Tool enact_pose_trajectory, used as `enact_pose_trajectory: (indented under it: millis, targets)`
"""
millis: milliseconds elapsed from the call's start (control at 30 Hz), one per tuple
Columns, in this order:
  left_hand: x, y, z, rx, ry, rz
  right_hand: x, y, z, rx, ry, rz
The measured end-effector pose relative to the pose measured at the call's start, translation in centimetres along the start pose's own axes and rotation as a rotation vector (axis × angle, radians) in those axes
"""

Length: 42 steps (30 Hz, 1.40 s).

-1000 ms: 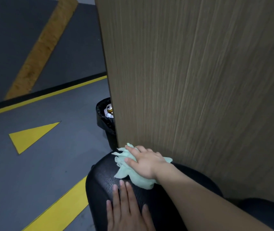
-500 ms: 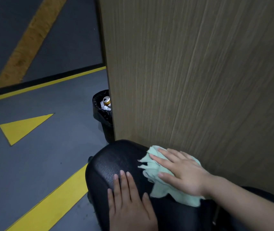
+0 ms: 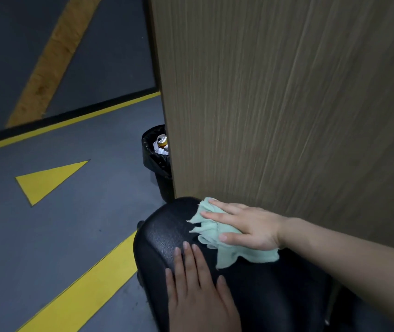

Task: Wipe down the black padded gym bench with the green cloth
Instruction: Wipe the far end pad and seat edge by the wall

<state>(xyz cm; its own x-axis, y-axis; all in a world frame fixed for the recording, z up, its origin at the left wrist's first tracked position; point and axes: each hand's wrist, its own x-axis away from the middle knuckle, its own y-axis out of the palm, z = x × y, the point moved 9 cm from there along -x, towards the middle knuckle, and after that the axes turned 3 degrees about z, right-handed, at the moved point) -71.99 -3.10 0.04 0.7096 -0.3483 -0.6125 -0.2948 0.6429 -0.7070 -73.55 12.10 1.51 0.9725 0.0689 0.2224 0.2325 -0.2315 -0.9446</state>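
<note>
While only the head view exists, right hand (image 3: 248, 227) presses green cloth (image 3: 217, 236) flat-fingered onto bench (image 3: 167, 238) far end, beside wood panel (image 3: 287, 104). Left hand (image 3: 198, 291) lies flat on pad, holding nothing. Risk: loose cloth bunches or slips, knuckles scrape panel.
</note>
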Motion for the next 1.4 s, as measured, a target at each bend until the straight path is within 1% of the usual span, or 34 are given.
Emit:
enact_pose_trajectory:
  millis: [133,300,400,500,600,700,833,900,967,1100,1267,1333,1400]
  targets:
    - [0.1,-0.1,0.0,0.001,-0.016,-0.015,3.6,0.3,1.1,0.04,0.023,0.01]
    - [0.0,-0.2,-0.1,-0.015,-0.031,-0.069,7.2,1.1,2.0,0.077,0.04,-0.005]
    - [0.0,-0.5,0.1,-0.037,-0.026,-0.082,7.1,1.0,2.1,0.066,0.028,-0.033]
    - [0.1,-0.7,0.3,-0.057,-0.031,-0.114,5.2,0.5,1.9,0.071,0.037,-0.046]
    - [0.2,-1.1,0.5,-0.062,-0.028,-0.161,3.8,0.6,1.6,0.063,0.055,0.002]
    - [0.3,-1.3,0.9,-0.086,-0.012,-0.218,4.4,0.7,1.6,0.062,0.122,0.041]
    - [0.2,-1.4,0.7,-0.107,-0.019,-0.259,8.3,1.2,2.2,0.042,0.154,0.099]
    - [0.1,-1.3,0.7,-0.113,-0.026,-0.262,10.8,1.7,2.8,-0.013,0.174,0.13]
    - [0.1,-1.2,0.7,-0.112,-0.026,-0.262,12.3,2.1,3.1,-0.061,0.196,0.127]
    - [0.3,-1.0,0.9,-0.109,-0.02,-0.275,9.9,1.6,3.5,-0.025,0.209,0.059]
    - [0.2,-1.1,0.9,-0.115,-0.019,-0.277,3.2,0.5,1.6,0.045,0.12,0.051]
    - [0.2,-1.0,1.0,-0.115,-0.017,-0.281,2.6,0.5,1.2,0.044,0.116,0.056]
    - [0.2,-1.0,0.9,-0.113,-0.018,-0.282,3.7,0.5,1.2,0.045,0.147,0.069]
